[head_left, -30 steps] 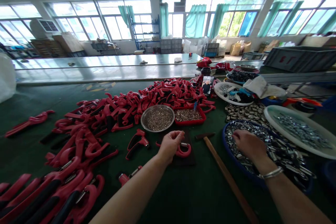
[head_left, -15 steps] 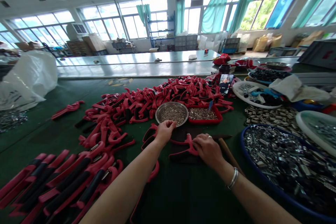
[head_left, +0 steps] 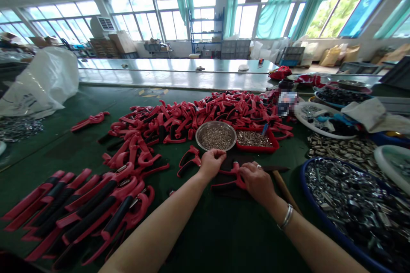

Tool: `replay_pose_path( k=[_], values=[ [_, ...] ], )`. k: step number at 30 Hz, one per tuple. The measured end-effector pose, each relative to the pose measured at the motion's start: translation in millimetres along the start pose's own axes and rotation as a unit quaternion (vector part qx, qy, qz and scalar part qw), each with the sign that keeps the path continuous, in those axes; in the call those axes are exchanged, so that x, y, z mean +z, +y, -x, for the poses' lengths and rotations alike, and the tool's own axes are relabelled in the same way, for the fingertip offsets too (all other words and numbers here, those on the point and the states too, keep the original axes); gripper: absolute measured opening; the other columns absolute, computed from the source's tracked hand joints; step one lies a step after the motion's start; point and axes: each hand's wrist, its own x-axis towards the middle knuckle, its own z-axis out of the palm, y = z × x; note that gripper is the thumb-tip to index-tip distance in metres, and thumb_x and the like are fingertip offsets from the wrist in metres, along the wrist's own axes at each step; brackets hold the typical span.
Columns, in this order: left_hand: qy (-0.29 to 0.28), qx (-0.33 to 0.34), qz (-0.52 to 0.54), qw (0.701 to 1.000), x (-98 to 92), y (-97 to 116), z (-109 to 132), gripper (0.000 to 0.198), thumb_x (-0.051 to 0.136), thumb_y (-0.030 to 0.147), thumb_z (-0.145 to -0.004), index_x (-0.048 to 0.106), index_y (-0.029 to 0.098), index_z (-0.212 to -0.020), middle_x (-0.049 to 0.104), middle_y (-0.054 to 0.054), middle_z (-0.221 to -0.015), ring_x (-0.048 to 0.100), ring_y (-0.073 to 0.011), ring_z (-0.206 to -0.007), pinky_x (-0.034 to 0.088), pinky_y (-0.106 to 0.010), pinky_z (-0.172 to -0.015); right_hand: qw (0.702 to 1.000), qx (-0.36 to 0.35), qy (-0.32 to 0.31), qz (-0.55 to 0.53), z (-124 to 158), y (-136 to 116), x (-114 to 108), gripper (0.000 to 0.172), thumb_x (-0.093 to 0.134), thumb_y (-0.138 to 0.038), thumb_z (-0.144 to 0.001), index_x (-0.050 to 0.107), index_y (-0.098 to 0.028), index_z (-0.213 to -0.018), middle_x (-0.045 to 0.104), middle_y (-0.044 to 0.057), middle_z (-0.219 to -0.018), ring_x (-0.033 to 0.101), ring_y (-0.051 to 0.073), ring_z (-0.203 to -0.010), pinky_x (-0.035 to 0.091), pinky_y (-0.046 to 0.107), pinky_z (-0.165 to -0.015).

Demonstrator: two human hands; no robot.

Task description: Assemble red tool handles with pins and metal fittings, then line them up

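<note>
My left hand [head_left: 211, 163] is closed in a pinch just below a round steel bowl of small metal pins [head_left: 216, 136]; what it pinches is too small to make out. My right hand [head_left: 256, 179] rests with curled fingers on a red plastic handle piece [head_left: 229, 178] that lies on a dark pad [head_left: 230, 190]. A silver bracelet sits on my right wrist. A wooden-handled hammer [head_left: 285, 187] lies just right of that hand. A red tray of metal pins [head_left: 254, 138] stands beside the bowl.
A heap of red handle parts [head_left: 205, 113] fills the green table behind the bowl. Assembled red-and-black handles [head_left: 86, 211] lie at the left front. A blue basin of metal parts [head_left: 349, 204] stands on the right, white dishes and a phone behind, a white bag at far left.
My right hand left the blue basin and came onto the red piece on the pad. My left hand went up to the steel bowl's edge and now sits just below it.
</note>
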Motion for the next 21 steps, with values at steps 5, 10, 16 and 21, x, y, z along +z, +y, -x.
replay_pose_path(
  k=[5, 10, 16, 21],
  values=[
    [0.008, 0.008, 0.005, 1.0, 0.2, 2.1, 2.1, 0.018, 0.062, 0.03, -0.072, 0.063, 0.012, -0.072, 0.065, -0.005, -0.068, 0.058, -0.0127, -0.063, 0.043, -0.023, -0.061, 0.992, -0.083, -0.024, 0.094, -3.0, -4.4, -4.5, 0.028, 0.049, -0.007, -0.079, 0.063, -0.017, -0.101, 0.063, 0.008, -0.097, 0.054, 0.022, -0.091, 0.044, 0.028, -0.071],
    [-0.01, 0.0, 0.01, 1.0, 1.1, 1.7, 4.1, 0.011, 0.062, 0.023, -0.072, 0.063, 0.012, -0.073, 0.065, -0.004, -0.067, 0.058, -0.0122, -0.064, 0.043, -0.023, -0.064, 0.981, -0.134, -0.085, 0.11, -3.9, -5.2, -17.0, 0.04, 0.046, 0.002, -0.074, 0.06, -0.013, -0.109, 0.062, 0.01, -0.1, 0.054, 0.023, -0.091, 0.047, 0.03, -0.069],
    [-0.052, -0.085, 0.107, 0.989, 12.0, 13.3, 19.0, 0.018, 0.07, 0.015, -0.066, 0.06, 0.011, -0.08, 0.065, -0.004, -0.068, 0.06, -0.0107, -0.065, 0.045, -0.021, -0.065, 0.996, -0.028, -0.029, -0.081, 2.8, -2.1, -24.0, 0.034, 0.045, -0.011, -0.081, 0.058, -0.02, -0.111, 0.058, 0.009, -0.107, 0.055, 0.021, -0.094, 0.048, 0.031, -0.077],
    [-0.061, -0.165, 0.172, 0.969, 25.0, 27.4, 35.8, 0.029, 0.072, 0.022, -0.064, 0.057, 0.011, -0.086, 0.063, -0.003, -0.07, 0.057, -0.0077, -0.056, 0.043, -0.018, -0.053, 0.945, 0.097, 0.104, -0.294, -7.4, -11.9, -15.7, 0.017, 0.053, -0.031, -0.082, 0.066, -0.02, -0.088, 0.062, 0.006, -0.087, 0.059, 0.017, -0.08, 0.049, 0.03, -0.071]
  ],
)
